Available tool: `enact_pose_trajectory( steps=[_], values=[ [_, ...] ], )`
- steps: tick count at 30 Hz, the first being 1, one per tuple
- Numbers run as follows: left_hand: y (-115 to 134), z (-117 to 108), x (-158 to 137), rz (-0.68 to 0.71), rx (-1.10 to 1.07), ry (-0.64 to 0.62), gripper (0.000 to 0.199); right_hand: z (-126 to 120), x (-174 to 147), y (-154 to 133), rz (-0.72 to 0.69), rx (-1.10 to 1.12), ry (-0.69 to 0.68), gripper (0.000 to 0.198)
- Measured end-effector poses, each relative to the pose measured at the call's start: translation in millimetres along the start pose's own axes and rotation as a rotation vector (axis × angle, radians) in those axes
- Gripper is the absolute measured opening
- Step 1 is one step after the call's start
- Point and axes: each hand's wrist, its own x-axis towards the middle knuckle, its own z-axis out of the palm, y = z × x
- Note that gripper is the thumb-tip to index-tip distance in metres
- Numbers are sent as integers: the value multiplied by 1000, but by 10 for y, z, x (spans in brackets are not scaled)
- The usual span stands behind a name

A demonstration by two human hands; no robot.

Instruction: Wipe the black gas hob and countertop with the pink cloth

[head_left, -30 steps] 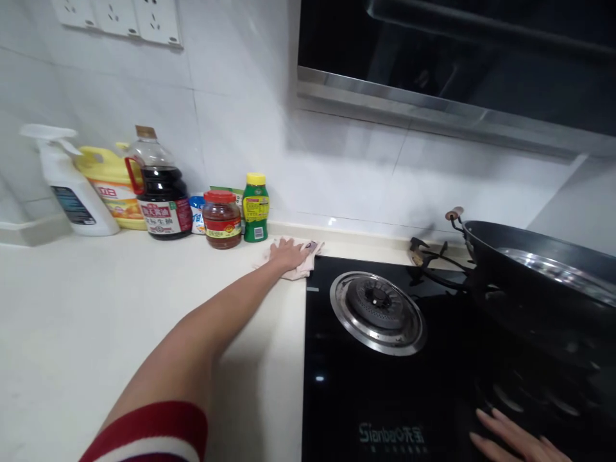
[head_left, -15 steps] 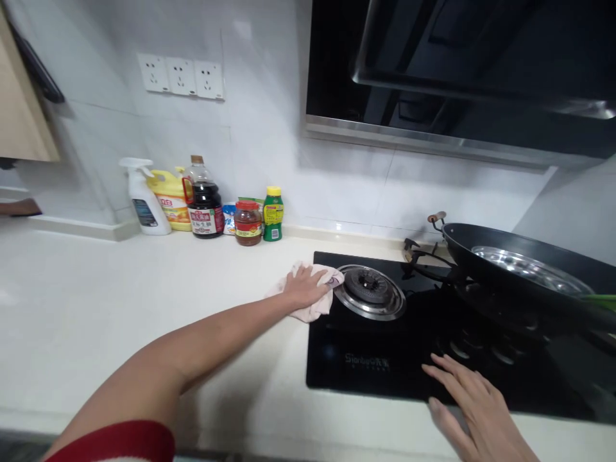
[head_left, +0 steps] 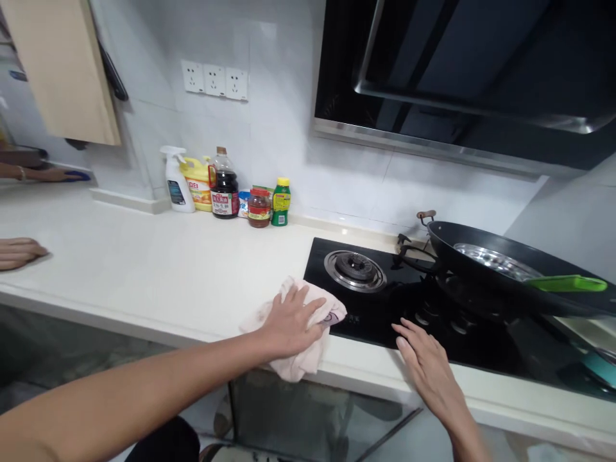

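Pale pink cloth point(head_left: 308, 358) lies bunched across the near left corner of the black glass hob point(head_left: 380, 316) in the head view, its near end draping over the front edge of the white bench point(head_left: 144, 269). The left hand point(head_left: 291, 323) is flat on top of it, fingers spread – whether the fingertips grip any fabric cannot be told. Farther right, the right hand point(head_left: 426, 362) is empty and loosely open, fingers slightly bent, at the hob's near edge.

Beyond the cloth is a round burner point(head_left: 356, 269), ringed in metal. To its right stands a large black wok point(head_left: 457, 256) with a shiny metal dish point(head_left: 495, 258) inside and a green handle point(head_left: 568, 283) reaching over its near side.

Along the wall, from left to right, stand a white spray bottle point(head_left: 179, 186), a yellow jug point(head_left: 196, 186), a dark sauce bottle point(head_left: 224, 192), a red-lidded jar point(head_left: 260, 210) and a green bottle with a yellow cap point(head_left: 281, 204). At the far left – another person's hand point(head_left: 22, 252) rests on the bench.
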Motion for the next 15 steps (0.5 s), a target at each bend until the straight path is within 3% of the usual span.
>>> enact_pose_trajectory(
  steps=[4,6,9,12,15],
  values=[
    [205,73,-190,73,13,5,58,-6,8,27,17,108,50,48],
    [377,167,-246,208,8,24,57,-3,17,28,25,157,61,49],
    [786,373,-243,452,1,88,53,-8,28,38,31,226,78,50],
    [1270,597,-145,558,52,146,53,-31,33,120,59,322,87,52],
    [1586,770,-66,629,112,244,55,-56,38,282,201,463,88,58]
  ],
)
